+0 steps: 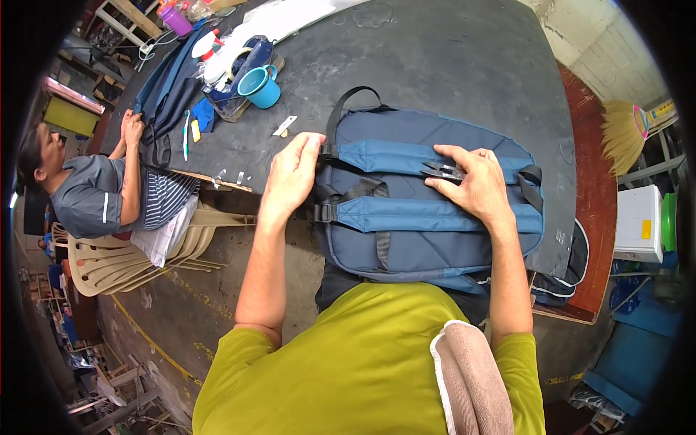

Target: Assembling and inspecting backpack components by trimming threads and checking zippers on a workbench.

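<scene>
A navy and teal backpack (428,250) lies on the dark table in front of me, its two padded shoulder straps (435,215) facing up. My right hand (478,185) rests over the upper strap and holds small dark thread snips (444,171), blades pointing left. At the pack's left end, my left hand (292,174) has its fingers pressed together beside a black strap buckle (328,151). Whatever those fingers pinch is hidden or too small to make out. A black webbing loop (355,93) curves up beyond that hand.
A teal mug (259,87), a spray bottle (212,67) and a small white blade-like piece (285,126) sit at the table's far left. Another person (101,181) handles dark fabric there, by stacked chairs (109,264). A straw broom (625,134) stands at right.
</scene>
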{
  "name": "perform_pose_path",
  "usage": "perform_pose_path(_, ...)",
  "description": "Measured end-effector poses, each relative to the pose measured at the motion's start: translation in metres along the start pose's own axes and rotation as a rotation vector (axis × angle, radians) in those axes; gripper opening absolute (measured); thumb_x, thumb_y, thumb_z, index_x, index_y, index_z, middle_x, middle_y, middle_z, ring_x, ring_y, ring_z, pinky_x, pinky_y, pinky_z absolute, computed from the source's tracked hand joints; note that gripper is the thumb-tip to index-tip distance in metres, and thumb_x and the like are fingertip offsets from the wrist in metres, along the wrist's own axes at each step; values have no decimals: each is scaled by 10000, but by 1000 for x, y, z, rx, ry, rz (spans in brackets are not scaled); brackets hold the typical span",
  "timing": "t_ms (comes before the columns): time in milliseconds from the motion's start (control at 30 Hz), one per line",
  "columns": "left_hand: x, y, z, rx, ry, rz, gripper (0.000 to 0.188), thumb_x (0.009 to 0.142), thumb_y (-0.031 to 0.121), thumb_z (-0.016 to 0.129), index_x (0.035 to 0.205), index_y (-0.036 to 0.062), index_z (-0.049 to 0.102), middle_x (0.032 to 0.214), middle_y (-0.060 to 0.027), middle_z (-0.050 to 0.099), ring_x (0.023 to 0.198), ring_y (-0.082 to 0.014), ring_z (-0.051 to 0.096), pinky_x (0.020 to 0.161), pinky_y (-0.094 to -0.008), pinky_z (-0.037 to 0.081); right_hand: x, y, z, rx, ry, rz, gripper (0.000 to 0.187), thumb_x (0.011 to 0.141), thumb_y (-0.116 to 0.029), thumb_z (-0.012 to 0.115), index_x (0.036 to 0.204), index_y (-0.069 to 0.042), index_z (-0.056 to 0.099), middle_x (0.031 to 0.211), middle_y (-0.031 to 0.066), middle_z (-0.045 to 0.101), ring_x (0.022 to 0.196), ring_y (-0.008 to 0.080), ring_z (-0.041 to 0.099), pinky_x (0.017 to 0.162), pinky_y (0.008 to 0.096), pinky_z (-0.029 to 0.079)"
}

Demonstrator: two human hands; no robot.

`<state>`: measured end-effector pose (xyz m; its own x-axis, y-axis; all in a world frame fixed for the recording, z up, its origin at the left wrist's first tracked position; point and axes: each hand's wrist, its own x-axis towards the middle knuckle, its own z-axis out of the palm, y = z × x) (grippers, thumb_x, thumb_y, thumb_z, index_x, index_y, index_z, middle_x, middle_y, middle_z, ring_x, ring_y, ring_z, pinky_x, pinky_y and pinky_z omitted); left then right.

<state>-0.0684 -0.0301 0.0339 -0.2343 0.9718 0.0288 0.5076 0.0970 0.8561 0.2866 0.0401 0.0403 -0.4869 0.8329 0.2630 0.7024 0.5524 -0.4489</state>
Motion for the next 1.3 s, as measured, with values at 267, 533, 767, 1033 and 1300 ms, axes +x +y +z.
perform_pose_path(267, 23, 19, 10, 220, 118, -31, 581, 970, 552, 804, 1285, 66, 763, 941, -122, 784, 899, -255, 764, 850, -406, 580, -9, -3, 3, 17, -1, 0, 597, 809, -368, 960, 1337, -151, 783, 873, 63, 789, 809, 229, 695, 1001, 389, 455)
perform_pose_path(533, 76, 43, -19, -425, -124, 198, 68, 1059, 97, 723, 1112, 65, 694, 824, 63, 663, 710, -46, 629, 637, -203, 466, -14, 8, 11, 39, 88, -64, 587, 807, -382, 970, 1313, -146, 790, 792, 51, 738, 755, 228, 650, 915, 389, 475)
perform_pose_path(767, 91, 34, -27, -317, -566, 276, 299, 1151, 262, 622, 1283, 20, 740, 1020, -58, 778, 891, -127, 706, 834, -314, 571, -18, 5, 2, 148, 29, -45, 576, 721, -411, 1012, 1186, -117, 842, 750, 22, 667, 715, 212, 551, 823, 367, 457)
perform_pose_path(1033, 98, 27, 45, 789, 418, 695, 451, 1049, 357, 724, 1381, 52, 745, 1165, -172, 810, 1067, -338, 775, 941, -430, 597, -21, 17, 5, 299, 101, -17, 367, 822, -313, 968, 1062, -74, 827, 792, 40, 706, 744, 180, 590, 734, 351, 475)
perform_pose_path(1300, 63, 71, 66, 269, 74, 634, 244, 956, 105, 680, 1172, 80, 792, 1068, -144, 810, 1008, -362, 768, 880, -478, 585, -24, 37, 18, 818, 247, 177, 204, 1146, -210, 677, 1035, -40, 694, 939, -46, 668, 815, 33, 561, 733, 222, 452)
